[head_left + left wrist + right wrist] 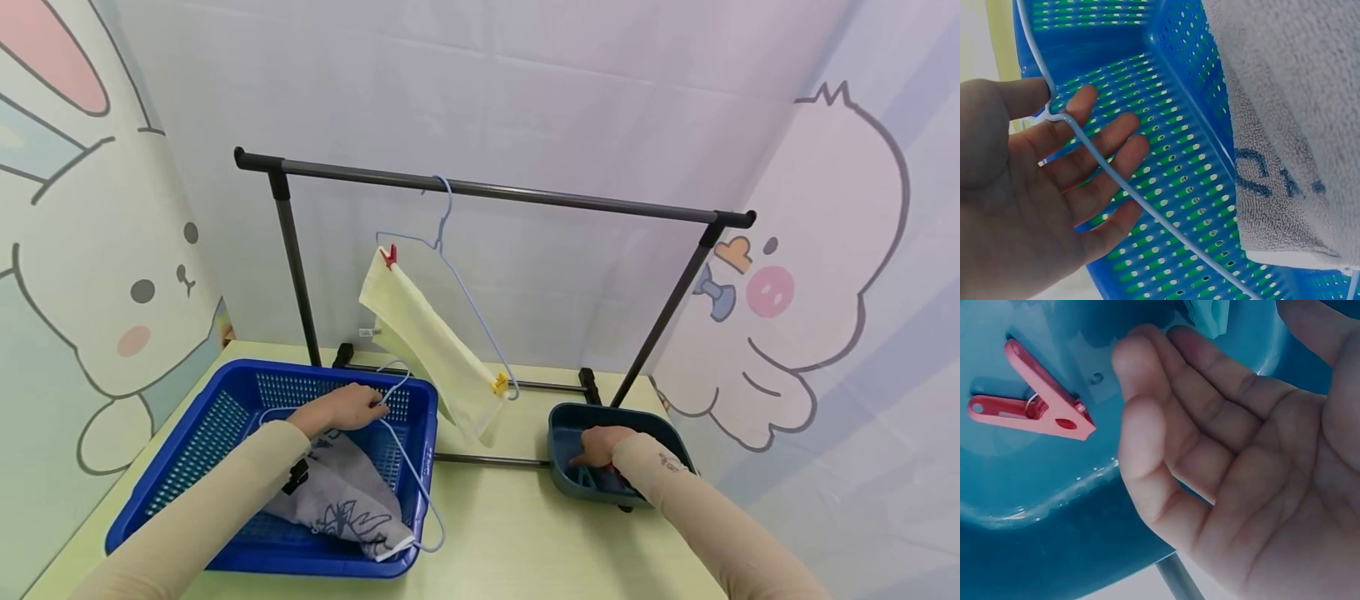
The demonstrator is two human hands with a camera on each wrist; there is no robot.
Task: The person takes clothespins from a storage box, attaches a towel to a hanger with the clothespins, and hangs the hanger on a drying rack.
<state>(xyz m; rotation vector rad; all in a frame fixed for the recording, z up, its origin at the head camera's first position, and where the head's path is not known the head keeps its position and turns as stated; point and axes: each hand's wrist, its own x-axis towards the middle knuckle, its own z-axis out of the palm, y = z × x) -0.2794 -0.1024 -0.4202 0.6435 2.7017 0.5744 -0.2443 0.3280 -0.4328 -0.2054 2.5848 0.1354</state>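
Note:
My left hand (348, 408) pinches a light blue wire hanger (408, 467) near its neck, between thumb and forefinger; the other fingers spread loosely in the left wrist view. A grey towel (352, 492) with dark printing hangs on this hanger, over a blue perforated basket (172, 467). Inside a dark teal bin (562, 425), my right hand (600, 446) reaches down with its fingers loosely bent and nothing between them. Beside those fingers lies a pink-red clothespin (1047, 403). A turquoise clothespin (1210, 315) shows at the top of the right wrist view.
A dark metal rack with a top rail (525, 193) stands behind. From it hangs another blue hanger (472, 300) with a pale yellow cloth (435, 342), held by a red clothespin (389, 256) and a yellow clothespin (500, 383). All stands on a pale yellow-green table (502, 525).

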